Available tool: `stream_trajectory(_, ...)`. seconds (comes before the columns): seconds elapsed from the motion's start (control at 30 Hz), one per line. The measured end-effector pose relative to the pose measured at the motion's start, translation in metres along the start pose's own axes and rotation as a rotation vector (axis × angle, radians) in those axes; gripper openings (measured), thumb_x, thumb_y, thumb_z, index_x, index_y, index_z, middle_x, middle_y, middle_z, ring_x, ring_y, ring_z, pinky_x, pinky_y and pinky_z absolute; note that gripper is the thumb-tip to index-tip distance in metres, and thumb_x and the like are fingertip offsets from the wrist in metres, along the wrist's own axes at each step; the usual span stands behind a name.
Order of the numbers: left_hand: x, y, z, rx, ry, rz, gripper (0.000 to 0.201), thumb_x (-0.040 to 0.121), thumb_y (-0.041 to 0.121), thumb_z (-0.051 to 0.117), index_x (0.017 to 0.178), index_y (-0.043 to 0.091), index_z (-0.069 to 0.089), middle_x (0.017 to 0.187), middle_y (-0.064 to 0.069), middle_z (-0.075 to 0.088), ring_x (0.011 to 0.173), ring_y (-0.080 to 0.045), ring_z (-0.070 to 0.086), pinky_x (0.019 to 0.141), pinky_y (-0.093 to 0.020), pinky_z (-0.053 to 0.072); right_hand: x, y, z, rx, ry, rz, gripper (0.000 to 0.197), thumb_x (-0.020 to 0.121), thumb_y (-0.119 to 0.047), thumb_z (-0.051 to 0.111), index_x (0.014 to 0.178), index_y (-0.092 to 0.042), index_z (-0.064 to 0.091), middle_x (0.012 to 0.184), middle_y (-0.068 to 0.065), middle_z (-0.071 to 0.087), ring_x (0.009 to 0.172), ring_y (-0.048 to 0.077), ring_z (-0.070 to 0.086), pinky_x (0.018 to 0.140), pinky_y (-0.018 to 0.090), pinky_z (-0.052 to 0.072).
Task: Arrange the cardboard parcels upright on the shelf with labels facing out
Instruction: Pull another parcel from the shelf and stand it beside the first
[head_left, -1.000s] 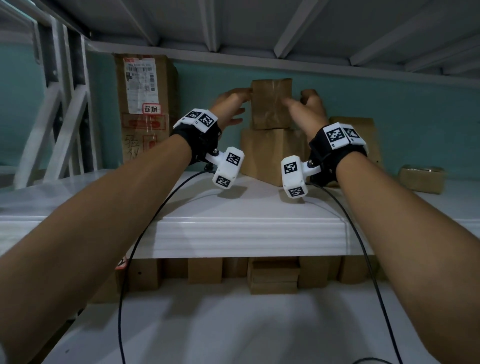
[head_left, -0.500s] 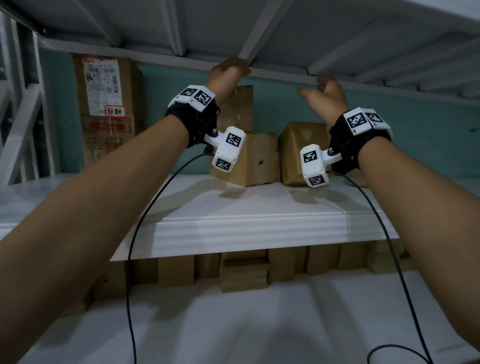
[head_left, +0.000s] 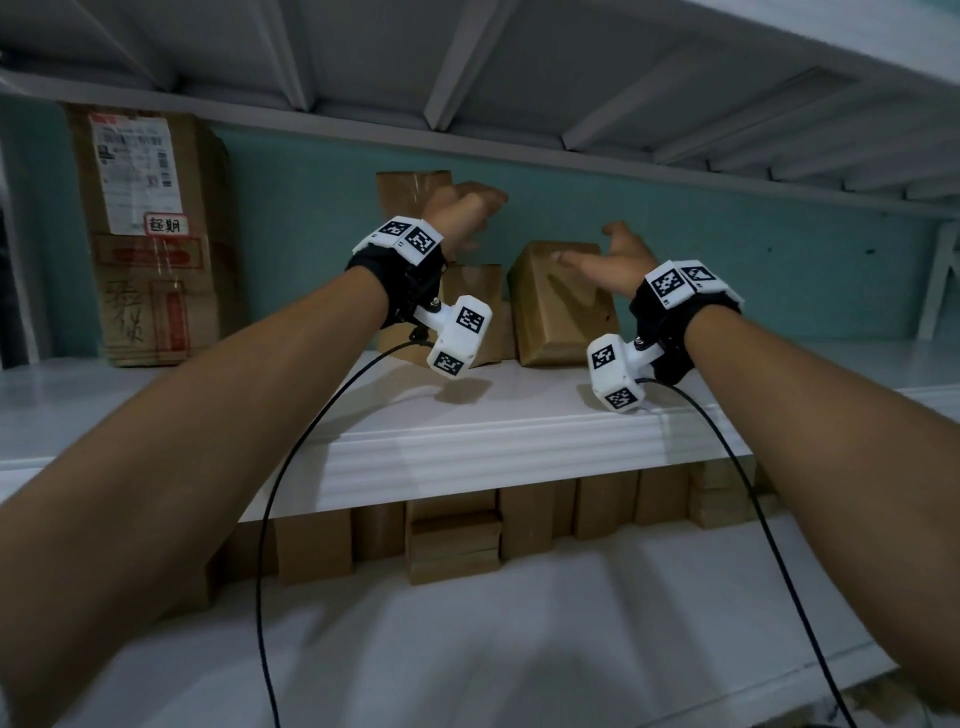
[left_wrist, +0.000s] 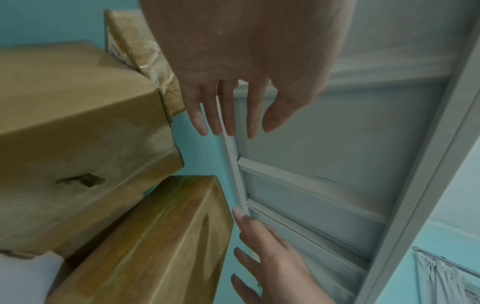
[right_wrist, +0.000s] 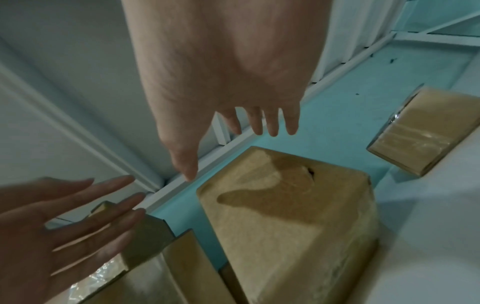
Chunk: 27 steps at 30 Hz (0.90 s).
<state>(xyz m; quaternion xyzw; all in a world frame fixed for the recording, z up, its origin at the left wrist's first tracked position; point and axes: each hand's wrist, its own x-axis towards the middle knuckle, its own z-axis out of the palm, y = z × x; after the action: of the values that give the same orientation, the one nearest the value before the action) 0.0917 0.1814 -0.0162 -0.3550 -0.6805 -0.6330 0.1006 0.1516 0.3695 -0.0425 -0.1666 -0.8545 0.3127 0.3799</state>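
Head view first: both hands are up over the white shelf (head_left: 467, 431) and holding nothing. The left hand (head_left: 457, 218) hangs in front of a small parcel (head_left: 410, 182) that sits on top of a bigger parcel (head_left: 478, 291), fingers loose. The right hand (head_left: 615, 257) hovers just above the tilted parcel (head_left: 556, 306) right beside that stack, fingers stretched out flat, and I can't tell if they actually touch the cardboard. Well to the stack's left, a tall box (head_left: 150, 234) stands upright against the teal wall with its white label (head_left: 136, 171) facing out. Under the shelf there's a row of more boxes (head_left: 452, 535) on the lower level.

Left wrist view: the left hand (left_wrist: 233, 82) is spread, fingers (left_wrist: 228, 119) straight and pointing at the underside of the shelf above, nothing in them. The stack's bigger parcel (left_wrist: 78, 123) is to its left, the tilted parcel (left_wrist: 155, 246) below that, with the right hand (left_wrist: 272, 257) reaching in next to it.

Right wrist view: the right hand (right_wrist: 226, 82) is open, fingers (right_wrist: 270, 123) apart, over the tilted parcel (right_wrist: 285, 216), which wears the hand's shadow. The left hand (right_wrist: 64, 222) is spread wide too. A flat parcel (right_wrist: 420, 131) lies on the shelf, well off beyond the tilted one.
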Motion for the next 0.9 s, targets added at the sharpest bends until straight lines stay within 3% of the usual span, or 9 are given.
stream_trajectory(0.13, -0.002, 0.002, -0.005, -0.001, -0.016, -0.02, 0.031, 0.093, 0.012, 0.05, 0.12, 0.01, 0.065, 0.117, -0.004, 0.062, 0.103, -0.017, 0.06, 0.084, -0.029, 0.051, 0.002, -0.003, 0.004, -0.06, -0.071, 0.019, 0.104, 0.073, -0.06, 0.07, 0.153, -0.016, 0.02, 0.157, 0.011, 0.026, 0.14, 0.033, 0.034, 0.108, 0.04, 0.039)
stream_trajectory(0.27, -0.004, 0.008, -0.021, 0.039, 0.024, -0.018, 0.029, 0.093, 0.013, 0.052, 0.119, 0.007, 0.065, 0.103, -0.005, 0.063, 0.082, -0.016, 0.061, 0.051, -0.019, 0.045, 0.004, -0.018, 0.011, -0.085, -0.086, -0.038, 0.1, 0.075, -0.059, 0.07, 0.152, -0.016, 0.023, 0.156, 0.012, 0.025, 0.14, 0.034, 0.034, 0.109, 0.042, 0.038)
stream_trajectory(0.37, -0.006, 0.01, -0.038, 0.089, 0.095, 0.018, 0.025, 0.091, 0.016, 0.056, 0.111, 0.008, 0.068, 0.091, -0.005, 0.064, 0.064, -0.011, 0.059, 0.042, -0.013, 0.041, 0.004, -0.039, 0.018, -0.126, -0.094, -0.099, 0.099, 0.074, -0.062, 0.068, 0.151, -0.017, 0.025, 0.155, 0.012, 0.027, 0.139, 0.034, 0.035, 0.11, 0.045, 0.037)
stream_trajectory(0.43, -0.006, 0.011, -0.051, 0.108, 0.17, 0.051, 0.021, 0.087, 0.017, 0.062, 0.106, 0.011, 0.07, 0.091, -0.006, 0.065, 0.066, -0.01, 0.06, 0.048, -0.012, 0.047, 0.004, -0.054, 0.024, -0.137, -0.103, -0.128, 0.099, 0.074, -0.063, 0.068, 0.151, -0.017, 0.026, 0.155, 0.012, 0.027, 0.139, 0.034, 0.035, 0.11, 0.045, 0.037)
stream_trajectory(0.53, -0.002, 0.003, -0.067, 0.202, 0.333, 0.019, 0.036, 0.075, 0.029, 0.064, 0.111, 0.03, 0.065, 0.117, -0.008, 0.06, 0.098, -0.019, 0.064, 0.085, -0.024, 0.055, 0.003, -0.073, 0.036, -0.149, -0.151, -0.171, 0.098, 0.073, -0.065, 0.067, 0.15, -0.017, 0.028, 0.154, 0.011, 0.028, 0.138, 0.033, 0.037, 0.109, 0.043, 0.039)
stream_trajectory(0.63, -0.008, -0.008, -0.072, 0.422, 0.294, -0.057, 0.062, 0.079, 0.029, 0.051, 0.139, 0.04, 0.039, 0.146, -0.014, 0.031, 0.126, -0.031, 0.046, 0.105, -0.032, 0.043, 0.001, -0.084, 0.05, -0.216, -0.23, -0.206, 0.099, 0.074, -0.067, 0.065, 0.15, -0.016, 0.028, 0.156, 0.012, 0.026, 0.141, 0.031, 0.033, 0.111, 0.04, 0.036)
stream_trajectory(0.7, -0.012, -0.012, -0.072, 0.466, 0.215, -0.067, 0.074, 0.081, 0.025, 0.051, 0.149, 0.036, 0.023, 0.156, -0.014, 0.008, 0.142, -0.034, 0.022, 0.113, -0.032, 0.031, 0.001, -0.087, 0.059, -0.267, -0.277, -0.221, 0.101, 0.073, -0.07, 0.064, 0.151, -0.019, 0.027, 0.158, 0.01, 0.023, 0.143, 0.03, 0.029, 0.113, 0.039, 0.033)
stream_trajectory(0.77, -0.011, -0.014, -0.071, 0.505, 0.18, -0.068, 0.077, 0.085, 0.022, 0.055, 0.152, 0.03, 0.018, 0.157, -0.014, 0.001, 0.146, -0.034, 0.007, 0.117, -0.031, 0.024, 0.002, -0.09, 0.063, -0.3, -0.304, -0.23, 0.104, 0.069, -0.074, 0.063, 0.151, -0.021, 0.028, 0.159, 0.009, 0.023, 0.144, 0.029, 0.029, 0.114, 0.04, 0.032)
stream_trajectory(0.9, -0.005, -0.001, -0.066, 0.546, 0.179, -0.08, 0.078, 0.087, 0.026, 0.058, 0.152, 0.026, 0.015, 0.157, -0.014, 0.004, 0.145, -0.034, 0.013, 0.117, -0.032, 0.024, 0.001, -0.097, 0.069, -0.349, -0.341, -0.259, 0.11, 0.062, -0.08, 0.062, 0.15, -0.022, 0.029, 0.158, 0.007, 0.028, 0.143, 0.029, 0.033, 0.114, 0.042, 0.033)
